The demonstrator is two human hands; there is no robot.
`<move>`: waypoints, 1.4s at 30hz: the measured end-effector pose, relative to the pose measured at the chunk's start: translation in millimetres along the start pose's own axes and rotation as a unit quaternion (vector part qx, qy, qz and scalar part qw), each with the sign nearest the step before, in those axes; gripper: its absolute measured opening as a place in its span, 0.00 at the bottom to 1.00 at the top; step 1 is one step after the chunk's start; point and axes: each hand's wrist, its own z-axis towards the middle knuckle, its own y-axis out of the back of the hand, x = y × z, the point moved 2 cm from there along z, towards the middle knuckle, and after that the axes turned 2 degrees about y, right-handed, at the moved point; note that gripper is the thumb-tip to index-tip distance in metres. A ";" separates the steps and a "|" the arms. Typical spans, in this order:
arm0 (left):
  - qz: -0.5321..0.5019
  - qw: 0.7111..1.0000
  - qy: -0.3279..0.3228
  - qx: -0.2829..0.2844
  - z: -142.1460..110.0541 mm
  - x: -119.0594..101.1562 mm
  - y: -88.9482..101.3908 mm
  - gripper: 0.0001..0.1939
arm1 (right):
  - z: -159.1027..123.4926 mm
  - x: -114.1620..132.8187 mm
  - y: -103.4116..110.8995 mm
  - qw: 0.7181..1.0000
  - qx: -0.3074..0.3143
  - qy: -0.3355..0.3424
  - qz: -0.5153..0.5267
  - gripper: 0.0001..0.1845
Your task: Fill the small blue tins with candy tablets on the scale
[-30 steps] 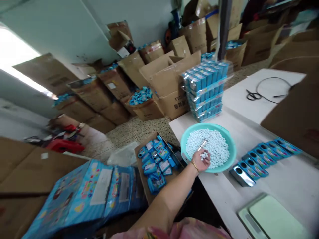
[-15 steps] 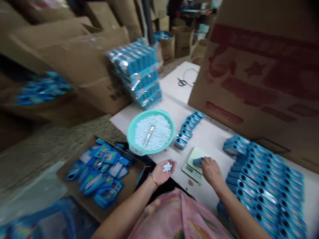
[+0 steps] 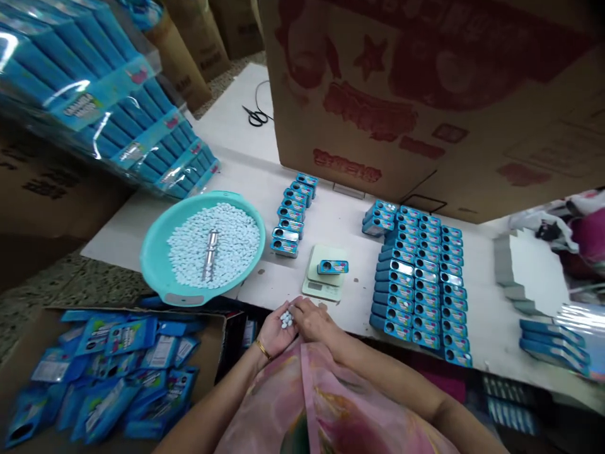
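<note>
My left hand [image 3: 275, 334] is cupped palm up at the table's front edge, holding a small heap of pale mint candies [image 3: 286, 319]. Against that heap are the fingertips of my right hand [image 3: 312, 317], bent together; what they pinch, if anything, is hidden. Just beyond, a small blue tin [image 3: 333, 267] with a dark round opening lies on a pale kitchen scale [image 3: 312, 284]. To the left, a turquoise basin [image 3: 155, 265] is full of similar candies [image 3: 236, 233], with a shiny metal tube [image 3: 210, 255] lying on top.
A row of blue tins [image 3: 290, 214] stands behind the scale, and several packed rows [image 3: 420, 284] stand to its right. An open carton [image 3: 208, 353] of blue packs is at lower left. A large cardboard box [image 3: 378, 145], wrapped stack [image 3: 108, 113] and scissors [image 3: 255, 116] lie beyond.
My right hand has left the tin on the scale and come back to the candies in my left palm. The tin now lies alone on the scale. The view has turned right and down.
</note>
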 end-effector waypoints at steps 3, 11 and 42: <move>0.005 1.000 -0.002 -0.020 -3.3 4.1 0.2 0.12 | -1.3 -1.1 0.7 1.000 0.009 -0.001 -0.002 0.13; 0.016 0.999 0.020 -0.043 -5.3 11.7 1.4 0.11 | -7.2 -2.9 -1.8 0.999 0.030 -0.032 0.030 0.12; 0.123 0.985 -0.124 0.013 20.5 -15.3 -92.3 0.08 | -1.7 -72.9 71.8 0.951 -0.278 -0.078 0.111 0.12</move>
